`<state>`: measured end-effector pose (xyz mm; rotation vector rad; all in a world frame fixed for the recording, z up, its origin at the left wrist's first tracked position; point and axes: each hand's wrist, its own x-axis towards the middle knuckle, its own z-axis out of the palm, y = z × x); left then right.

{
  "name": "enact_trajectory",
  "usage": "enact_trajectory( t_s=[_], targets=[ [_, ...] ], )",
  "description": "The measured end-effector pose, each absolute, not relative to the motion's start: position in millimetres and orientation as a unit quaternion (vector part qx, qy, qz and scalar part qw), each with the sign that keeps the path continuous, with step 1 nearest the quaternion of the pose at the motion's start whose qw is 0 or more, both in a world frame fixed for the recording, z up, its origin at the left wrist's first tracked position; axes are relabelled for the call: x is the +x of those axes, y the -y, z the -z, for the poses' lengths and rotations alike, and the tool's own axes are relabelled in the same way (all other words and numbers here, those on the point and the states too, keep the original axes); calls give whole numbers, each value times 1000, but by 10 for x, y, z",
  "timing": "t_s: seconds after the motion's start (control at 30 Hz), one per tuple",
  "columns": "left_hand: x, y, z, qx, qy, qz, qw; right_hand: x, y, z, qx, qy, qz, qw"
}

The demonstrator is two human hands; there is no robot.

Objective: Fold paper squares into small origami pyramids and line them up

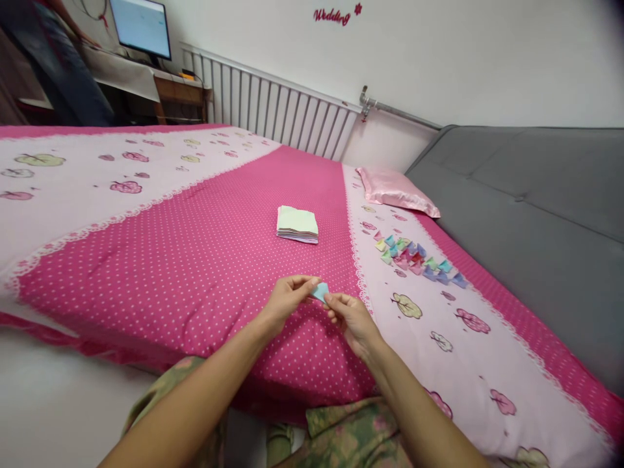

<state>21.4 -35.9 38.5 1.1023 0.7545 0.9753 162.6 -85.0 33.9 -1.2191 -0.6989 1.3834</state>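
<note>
A small light-blue piece of folded paper (320, 292) is held between my two hands above the edge of the bed. My left hand (291, 296) pinches its left side between thumb and fingers. On the right side, my right hand (351, 318) grips it by the lower corner. Beyond my hands, a stack of square paper sheets (298, 221) lies on the pink dotted cover, a pale green sheet on top. To the right sits a cluster of several small folded paper pieces (414, 257) in many colours.
The bed (195, 260) has a pink dotted and printed cover. A pink pillow (397, 190) lies by the grey headboard (526, 188). Behind are a white radiator (273, 97) and a desk with a monitor (142, 29). Another person (53, 65) stands at the far left.
</note>
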Motion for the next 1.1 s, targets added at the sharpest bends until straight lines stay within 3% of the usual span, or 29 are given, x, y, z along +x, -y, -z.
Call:
enact_trajectory(
  t_s=[0.37, 1.1],
  targets=[
    [295, 407, -335, 522, -219, -429, 704, 1688, 810, -383, -403, 117, -737, 530],
    [266, 401, -358, 571, -210, -426, 670, 1666, 826, -381, -411, 151, -724, 534]
  ],
)
